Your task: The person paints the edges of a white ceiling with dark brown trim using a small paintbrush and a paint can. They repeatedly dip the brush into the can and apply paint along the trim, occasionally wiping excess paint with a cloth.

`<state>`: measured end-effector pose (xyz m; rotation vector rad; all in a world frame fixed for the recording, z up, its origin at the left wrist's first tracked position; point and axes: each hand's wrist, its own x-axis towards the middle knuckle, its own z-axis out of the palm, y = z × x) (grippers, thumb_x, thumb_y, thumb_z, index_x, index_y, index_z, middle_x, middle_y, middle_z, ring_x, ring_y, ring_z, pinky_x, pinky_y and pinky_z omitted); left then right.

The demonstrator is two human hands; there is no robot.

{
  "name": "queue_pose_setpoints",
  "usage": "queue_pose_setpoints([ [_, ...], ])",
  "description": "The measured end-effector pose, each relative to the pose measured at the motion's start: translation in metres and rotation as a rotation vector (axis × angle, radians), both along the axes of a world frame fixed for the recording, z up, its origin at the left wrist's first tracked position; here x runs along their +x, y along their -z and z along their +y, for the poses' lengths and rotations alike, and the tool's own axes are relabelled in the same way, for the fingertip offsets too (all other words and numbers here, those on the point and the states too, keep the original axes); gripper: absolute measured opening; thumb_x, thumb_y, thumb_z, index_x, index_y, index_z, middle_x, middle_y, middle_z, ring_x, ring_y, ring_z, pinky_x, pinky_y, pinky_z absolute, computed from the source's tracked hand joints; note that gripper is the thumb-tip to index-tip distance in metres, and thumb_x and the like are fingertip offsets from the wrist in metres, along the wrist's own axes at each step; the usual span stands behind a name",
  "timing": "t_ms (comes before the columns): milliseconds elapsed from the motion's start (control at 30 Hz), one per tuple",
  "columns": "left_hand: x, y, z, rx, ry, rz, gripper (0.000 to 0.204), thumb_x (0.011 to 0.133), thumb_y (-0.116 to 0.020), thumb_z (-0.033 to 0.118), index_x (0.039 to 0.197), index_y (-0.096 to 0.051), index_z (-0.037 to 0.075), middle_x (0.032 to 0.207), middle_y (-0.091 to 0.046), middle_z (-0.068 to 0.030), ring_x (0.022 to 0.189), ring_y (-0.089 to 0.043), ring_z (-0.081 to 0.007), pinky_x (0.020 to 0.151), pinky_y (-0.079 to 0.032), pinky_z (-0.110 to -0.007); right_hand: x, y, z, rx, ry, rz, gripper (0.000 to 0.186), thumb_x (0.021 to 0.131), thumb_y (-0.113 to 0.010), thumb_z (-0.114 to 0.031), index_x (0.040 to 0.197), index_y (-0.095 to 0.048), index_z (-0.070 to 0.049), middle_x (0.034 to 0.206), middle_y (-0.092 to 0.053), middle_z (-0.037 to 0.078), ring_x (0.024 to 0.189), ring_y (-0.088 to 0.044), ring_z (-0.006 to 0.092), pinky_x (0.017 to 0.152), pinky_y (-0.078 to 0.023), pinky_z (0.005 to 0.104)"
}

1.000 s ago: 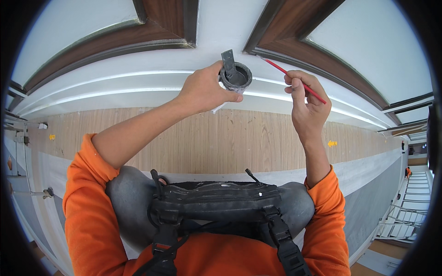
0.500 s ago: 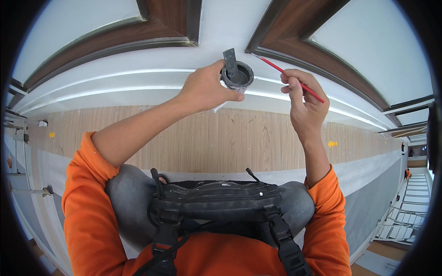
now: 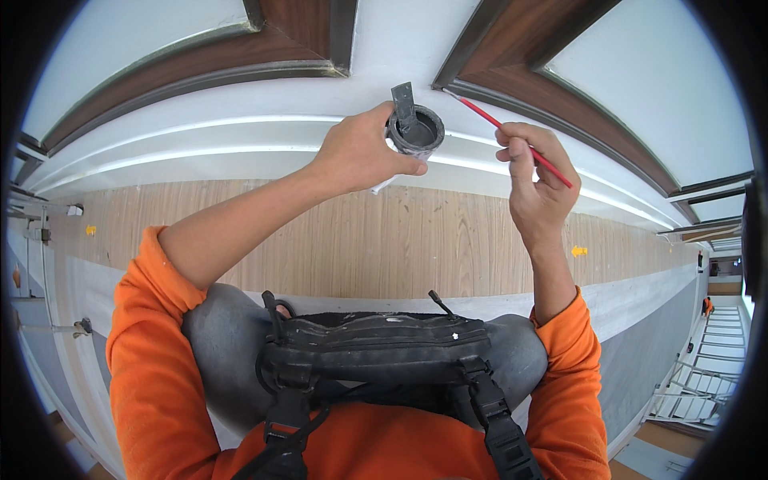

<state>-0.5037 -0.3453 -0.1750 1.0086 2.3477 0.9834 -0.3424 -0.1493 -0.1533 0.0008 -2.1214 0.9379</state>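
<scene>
My left hand grips a small cup of dark grey paint, with a flat grey scraper standing in it and something white pressed against its side. My right hand is closed on a thin red brush, whose pale tip points up-left at the lower corner of a dark grey trim. The trim borders a brown wood-look frame around a white panel. The brush tip appears to rest on that corner, just right of the cup.
A white stepped moulding runs below the panels, above a light wood-look floor strip with yellow arrow markers. A black bag lies across my lap. Metal framework and a distant person in orange are at the right.
The cup and the brush tip have shifted slightly right in the picture, along with the panels behind them. Both hands keep their grip.
</scene>
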Motion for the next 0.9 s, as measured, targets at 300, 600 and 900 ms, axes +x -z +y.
queue_pose_setpoints([
  [300,-0.0006,-0.0001,0.0017,-0.026,0.012,0.018,0.079,0.073,-0.093,0.043,0.129,-0.064,-0.006,0.114,-0.076,-0.0223,0.107,-0.074,-0.0345,0.097,-0.057,-0.041,-0.0006,0.0017,0.0002,0.031,0.071,-0.036,0.012,0.099,-0.067,-0.001,0.108,-0.076,-0.001,0.098,-0.078,0.009,0.089,-0.073,0.0148,0.080,-0.057,0.0263],
  [600,0.0005,-0.0025,0.0004,-0.003,0.020,-0.015,0.077,0.074,-0.092,0.042,0.130,-0.064,-0.004,0.116,-0.076,-0.0220,0.109,-0.074,-0.0345,0.098,-0.056,-0.042,-0.0005,0.0009,-0.0006,0.037,0.112,-0.030,0.012,0.097,-0.068,0.001,0.106,-0.076,-0.001,0.098,-0.077,0.009,0.087,-0.073,0.0144,0.078,-0.057,0.0261],
  [900,0.0006,-0.0037,-0.0007,-0.010,0.013,-0.018,0.079,0.072,-0.092,0.042,0.130,-0.064,-0.003,0.114,-0.076,-0.0216,0.108,-0.074,-0.0349,0.096,-0.056,-0.042,0.0002,-0.0035,-0.0028,0.088,0.042,-0.012,0.012,0.095,-0.068,0.004,0.104,-0.075,-0.001,0.098,-0.077,0.009,0.086,-0.073,0.0160,0.077,-0.057,0.0264],
])
